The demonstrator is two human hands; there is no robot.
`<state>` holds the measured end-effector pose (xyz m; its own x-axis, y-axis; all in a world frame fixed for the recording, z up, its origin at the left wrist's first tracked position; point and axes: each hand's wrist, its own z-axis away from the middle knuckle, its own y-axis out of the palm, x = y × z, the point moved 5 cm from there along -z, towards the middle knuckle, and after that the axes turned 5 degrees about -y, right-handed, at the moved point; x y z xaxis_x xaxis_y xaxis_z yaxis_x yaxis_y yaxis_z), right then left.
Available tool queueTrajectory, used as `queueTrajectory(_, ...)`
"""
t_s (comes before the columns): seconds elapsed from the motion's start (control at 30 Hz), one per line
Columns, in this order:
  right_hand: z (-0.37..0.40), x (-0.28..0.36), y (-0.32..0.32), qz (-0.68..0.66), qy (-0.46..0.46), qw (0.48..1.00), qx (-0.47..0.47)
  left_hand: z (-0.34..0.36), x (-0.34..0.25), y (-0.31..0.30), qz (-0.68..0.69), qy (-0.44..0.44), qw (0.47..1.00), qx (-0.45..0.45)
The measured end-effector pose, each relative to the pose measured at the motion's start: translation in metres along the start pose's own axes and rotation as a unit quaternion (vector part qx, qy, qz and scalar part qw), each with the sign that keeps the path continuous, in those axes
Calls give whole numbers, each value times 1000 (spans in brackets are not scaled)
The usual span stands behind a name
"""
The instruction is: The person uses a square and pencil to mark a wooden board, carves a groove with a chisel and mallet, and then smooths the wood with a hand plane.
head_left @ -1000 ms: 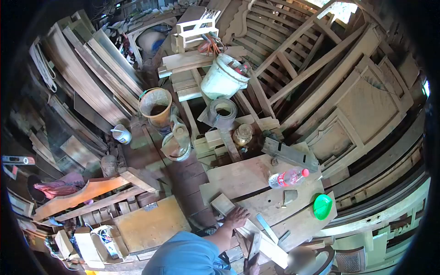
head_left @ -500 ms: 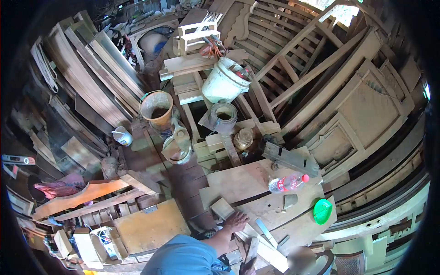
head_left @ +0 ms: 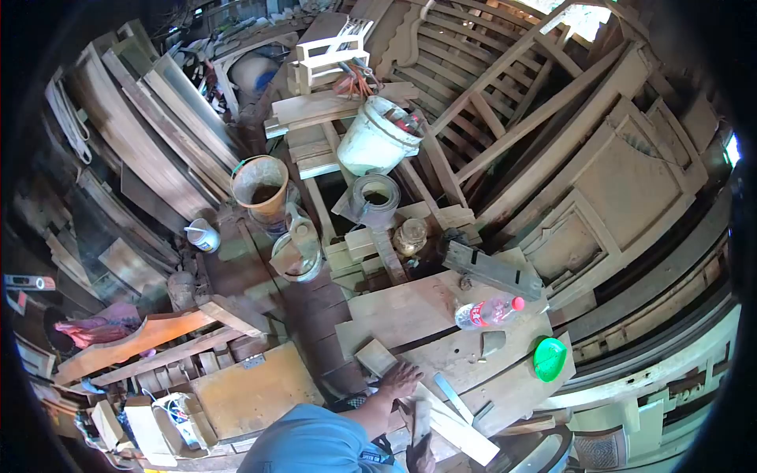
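While the white bucket [head_left: 371, 146] held clear and red things, the orange bucket [head_left: 272, 206] had something dark inside. A brownish piece sat in the round pail [head_left: 307, 272]. On the bench [head_left: 394, 307], the red-capped bottle [head_left: 493, 311] lay near the green dish [head_left: 550, 359]. Palm down, the left hand [head_left: 400, 381] touched the pale strip's [head_left: 457, 431] far end, fingers spread; the right hand [head_left: 423, 457] met a short wooden piece [head_left: 421, 419], its grip impossible to tell.
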<state>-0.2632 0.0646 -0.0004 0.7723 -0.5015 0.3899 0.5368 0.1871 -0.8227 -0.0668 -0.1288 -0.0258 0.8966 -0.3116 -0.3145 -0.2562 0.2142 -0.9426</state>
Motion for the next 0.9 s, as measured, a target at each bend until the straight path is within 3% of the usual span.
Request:
queueTrajectory(0.17,-1,-11,4,-42,30,998,-43,2,2,2,12,0,1000,-25)
queueTrajectory(0.27,3,3,-7,63,-127,988,68,1,2,4,19,3,999,-28)
queueTrajectory(0.3,5,-2,-10,64,-133,984,103,1,0,5,23,10,999,-24)
queueTrajectory(0.37,-5,-22,-1,53,-84,993,-64,1,2,7,38,2,999,-33)
queueTrajectory(0.4,-3,-19,2,-93,16,993,-64,1,3,10,33,-2,999,-34)
queueTrajectory(0.43,-6,-22,18,-67,-85,985,-134,4,0,15,34,0,999,-28)
queueTrajectory(0.5,9,28,-4,78,-135,987,36,-1,2,9,26,0,1000,9)
queueTrajectory(0.57,9,31,-6,107,-142,981,77,-2,3,14,56,2,998,20)
queueTrajectory(0.63,6,2,-1,-93,23,995,-13,-1,4,10,35,-4,999,10)
queueTrajectory(0.67,13,19,-11,-103,107,989,-14,0,2,2,6,2,1000,19)
queueTrajectory(0.7,15,7,-3,-104,115,988,-13,1,2,3,5,6,1000,26)
queueTrajectory(0.73,8,8,5,-40,-76,996,-28,0,3,1,10,2,1000,17)
queueTrajectory(0.77,12,19,5,28,-262,964,-44,-1,2,3,14,-1,1000,7)
queueTrajectory(0.8,16,33,-7,56,-304,951,-18,2,3,0,22,11,996,-84)
queueTrajectory(0.83,13,27,-12,119,-130,981,76,1,2,6,22,16,996,-82)
queueTrajectory(0.9,26,49,-40,-153,75,985,5,1,3,-2,2,6,998,-63)
